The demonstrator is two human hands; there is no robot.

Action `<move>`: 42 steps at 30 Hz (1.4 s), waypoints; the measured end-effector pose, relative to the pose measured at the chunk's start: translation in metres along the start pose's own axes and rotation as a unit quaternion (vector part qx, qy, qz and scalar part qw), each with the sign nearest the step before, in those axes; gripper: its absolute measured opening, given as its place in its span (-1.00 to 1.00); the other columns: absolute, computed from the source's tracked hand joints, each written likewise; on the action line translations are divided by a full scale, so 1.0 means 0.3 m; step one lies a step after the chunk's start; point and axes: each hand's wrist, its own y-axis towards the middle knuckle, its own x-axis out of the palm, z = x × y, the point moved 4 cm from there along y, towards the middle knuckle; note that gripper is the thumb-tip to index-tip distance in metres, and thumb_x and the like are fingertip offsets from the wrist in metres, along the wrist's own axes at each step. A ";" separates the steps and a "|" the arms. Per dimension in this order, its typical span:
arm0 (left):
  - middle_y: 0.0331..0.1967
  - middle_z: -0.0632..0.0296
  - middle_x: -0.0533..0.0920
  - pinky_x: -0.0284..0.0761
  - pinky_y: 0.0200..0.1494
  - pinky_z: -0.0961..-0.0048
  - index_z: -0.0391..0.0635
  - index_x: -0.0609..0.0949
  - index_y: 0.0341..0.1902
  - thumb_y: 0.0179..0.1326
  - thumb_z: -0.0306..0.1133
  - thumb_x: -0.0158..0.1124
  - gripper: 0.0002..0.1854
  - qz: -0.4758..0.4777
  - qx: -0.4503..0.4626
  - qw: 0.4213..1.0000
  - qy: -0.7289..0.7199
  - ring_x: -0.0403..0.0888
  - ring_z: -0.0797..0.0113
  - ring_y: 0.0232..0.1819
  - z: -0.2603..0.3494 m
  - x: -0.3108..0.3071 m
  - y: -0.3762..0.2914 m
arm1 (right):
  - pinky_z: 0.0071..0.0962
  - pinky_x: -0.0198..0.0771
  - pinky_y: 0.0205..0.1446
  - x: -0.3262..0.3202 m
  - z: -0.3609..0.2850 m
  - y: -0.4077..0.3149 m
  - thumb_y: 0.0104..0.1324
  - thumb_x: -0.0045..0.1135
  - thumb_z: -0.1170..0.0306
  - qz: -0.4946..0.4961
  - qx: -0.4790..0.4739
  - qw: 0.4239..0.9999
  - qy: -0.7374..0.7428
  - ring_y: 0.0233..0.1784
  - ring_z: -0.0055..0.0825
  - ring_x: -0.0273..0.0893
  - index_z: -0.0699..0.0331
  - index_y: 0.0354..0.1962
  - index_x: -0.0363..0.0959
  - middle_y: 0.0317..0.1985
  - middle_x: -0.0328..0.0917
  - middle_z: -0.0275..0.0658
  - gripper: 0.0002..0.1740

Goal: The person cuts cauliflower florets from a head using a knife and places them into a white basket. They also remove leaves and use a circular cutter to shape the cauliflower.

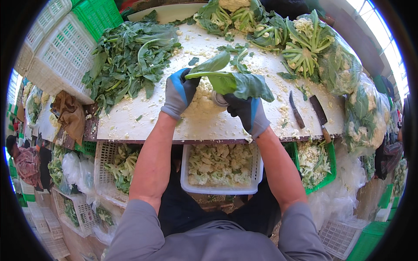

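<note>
Both hands wear grey and black work gloves with blue patches. My left hand [181, 89] grips the stem end of a green cauliflower leaf [228, 83], beside a cauliflower head [204, 99] on the white board. My right hand [243, 109] is closed around a small tool with a round metal end [219, 99], at the right side of the head and under the leaf; its blade is hidden. A curved knife [296, 111] and a cleaver [318, 112] lie to the right. A white basket of cut florets [222, 163] stands below the table edge, between my forearms.
A heap of leaves [130, 58] covers the board's left side. Untrimmed cauliflowers [303, 52] line the back right, some in plastic bags [367, 114]. Stacked crates [65, 52] stand at left, and a green crate of scraps [315, 166] at lower right. A person [27, 163] is far left.
</note>
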 end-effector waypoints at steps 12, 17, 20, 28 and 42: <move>-0.34 -0.10 0.78 0.60 -0.21 0.23 -0.09 0.83 -0.04 0.39 0.02 0.44 -0.60 0.011 -0.015 0.994 0.109 0.72 0.03 -0.39 -0.058 -0.014 0.092 | -0.54 0.31 -0.43 0.003 -0.052 0.004 0.54 0.32 0.23 0.050 0.003 0.996 0.080 -0.47 -0.65 0.41 0.22 -0.09 0.63 -0.39 0.53 -0.42 -0.78; -0.32 -0.11 0.79 0.64 -0.16 0.24 -0.07 0.84 -0.05 0.31 0.05 0.50 -0.58 -0.007 -0.044 0.993 0.111 0.77 0.02 -0.35 -0.108 0.005 0.122 | -0.54 0.27 -0.44 0.043 -0.072 0.011 0.48 0.41 0.16 0.029 0.077 0.993 0.088 -0.50 -0.66 0.38 0.23 -0.08 0.60 -0.40 0.52 -0.41 -0.68; -0.27 -0.16 0.79 0.66 -0.12 0.22 -0.05 0.85 -0.02 0.23 0.11 0.53 -0.51 -0.030 -0.035 0.984 0.171 0.79 -0.12 -0.24 -0.092 0.032 0.130 | -0.54 0.23 -0.47 0.068 -0.031 0.068 0.43 0.44 0.16 0.032 0.055 0.996 0.065 -0.54 -0.65 0.36 0.23 -0.08 0.59 -0.40 0.52 -0.41 -0.66; -0.29 -0.11 0.81 0.64 -0.18 0.29 -0.12 0.85 -0.04 0.26 -0.09 0.57 -0.63 -0.021 -0.034 0.984 0.173 0.78 0.17 -0.38 -0.069 -0.002 0.126 | -0.52 0.20 -0.51 -0.126 0.175 -0.052 0.43 0.41 0.24 0.197 0.164 0.954 0.156 -0.62 -0.60 0.31 0.23 -0.11 0.60 -0.50 0.46 -0.40 -0.74; -0.07 0.22 0.82 0.65 -0.02 0.41 -0.25 0.76 0.14 0.47 -0.42 0.35 -0.74 -0.046 -0.015 0.968 -0.248 0.70 0.46 -0.15 -0.269 -0.227 0.046 | -0.57 0.25 -0.48 -0.041 0.077 0.119 0.42 0.44 0.07 0.188 0.133 0.946 0.226 -0.58 -0.65 0.34 0.20 0.04 0.64 -0.49 0.52 -0.42 -0.56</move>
